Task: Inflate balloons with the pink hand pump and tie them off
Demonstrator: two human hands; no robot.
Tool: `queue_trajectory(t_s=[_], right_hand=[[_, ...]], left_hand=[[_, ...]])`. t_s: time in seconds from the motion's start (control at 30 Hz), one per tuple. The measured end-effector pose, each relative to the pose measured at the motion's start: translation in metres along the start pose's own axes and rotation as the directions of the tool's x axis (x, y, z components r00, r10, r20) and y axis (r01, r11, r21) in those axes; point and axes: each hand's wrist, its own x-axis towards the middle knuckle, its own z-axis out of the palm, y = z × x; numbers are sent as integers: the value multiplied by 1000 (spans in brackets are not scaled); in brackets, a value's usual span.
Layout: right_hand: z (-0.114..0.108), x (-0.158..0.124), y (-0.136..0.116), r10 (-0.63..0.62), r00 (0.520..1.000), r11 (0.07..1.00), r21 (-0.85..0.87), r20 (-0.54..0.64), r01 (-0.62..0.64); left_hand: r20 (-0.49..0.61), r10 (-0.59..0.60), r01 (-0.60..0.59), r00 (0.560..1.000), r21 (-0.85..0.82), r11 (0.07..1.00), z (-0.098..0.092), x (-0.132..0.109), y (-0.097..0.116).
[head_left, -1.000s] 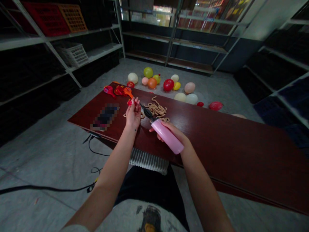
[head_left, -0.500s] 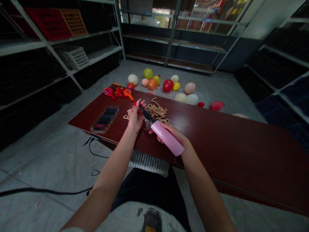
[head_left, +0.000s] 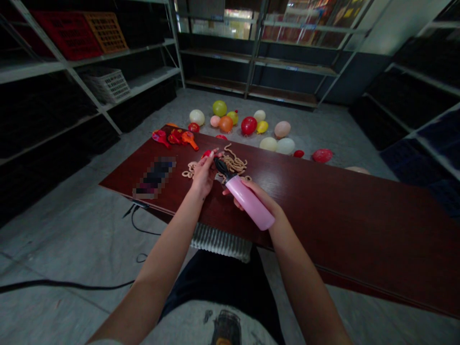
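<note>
My right hand [head_left: 259, 199] is wrapped round a pink balloon pump [head_left: 249, 202] whose black nozzle [head_left: 221, 167] points up and left. My left hand [head_left: 204, 173] pinches a small red uninflated balloon [head_left: 207, 154] right at the tip of that nozzle. Both hands hover over the dark red table [head_left: 323, 211]. A heap of tan rubber bands [head_left: 233, 164] lies on the table just behind the hands.
Several flat red and orange balloons [head_left: 175, 137] lie at the table's far left corner, a blurred dark object [head_left: 155, 176] nearer. Several inflated balloons [head_left: 250, 125] sit on the floor beyond. Metal shelving [head_left: 108, 72] lines the walls. A black cable [head_left: 72, 286] crosses the floor at left.
My left hand has carried the red balloon rightwards and down to the pump's nozzle. The pump has tilted slightly, its nozzle now meeting the fingers.
</note>
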Motion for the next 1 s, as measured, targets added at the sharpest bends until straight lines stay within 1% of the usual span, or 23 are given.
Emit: queue_trajectory(t_s=[0.2, 0.3, 0.4, 0.5, 0.57, 0.63, 0.73, 0.83, 0.9, 1.0], right_hand=[[-3, -1, -3, 28, 998, 998, -64, 50, -24], [-4, -2, -2, 21, 998, 997, -69, 60, -17], [-3, -3, -3, 22, 998, 998, -53, 61, -19], [1, -4, -5, 31, 999, 999, -31, 35, -30], [3, -5, -6, 62, 998, 997, -41, 30, -61], [5, -5, -6, 103, 994, 992, -72, 23, -101], [8, -4, -5, 129, 992, 983, -129, -13, -130], [8, -2, 0, 111, 993, 981, -154, -51, -117], [7, -1, 3, 90, 994, 985, -139, -68, -98], [5, -2, 6, 85, 996, 986, -144, -21, -87]], left_hand=[[47, -33, 29, 998, 89, 996, 0, -3, -3], [84, -48, 40, 995, 98, 994, 2, -5, -3], [99, -89, 81, 991, 82, 993, 5, -8, 1], [156, -175, 176, 972, 10, 984, 6, -10, 8], [216, -250, 270, 944, -67, 961, 6, -12, 12], [248, -302, 343, 920, -140, 929, 6, -13, 17], [236, -353, 403, 905, -210, 891, 8, -15, 21], [210, -359, 406, 910, -271, 873, 9, -16, 24], [156, -326, 360, 932, -321, 876, 7, -15, 26], [37, -269, 263, 962, -381, 886, 1, -11, 29]])
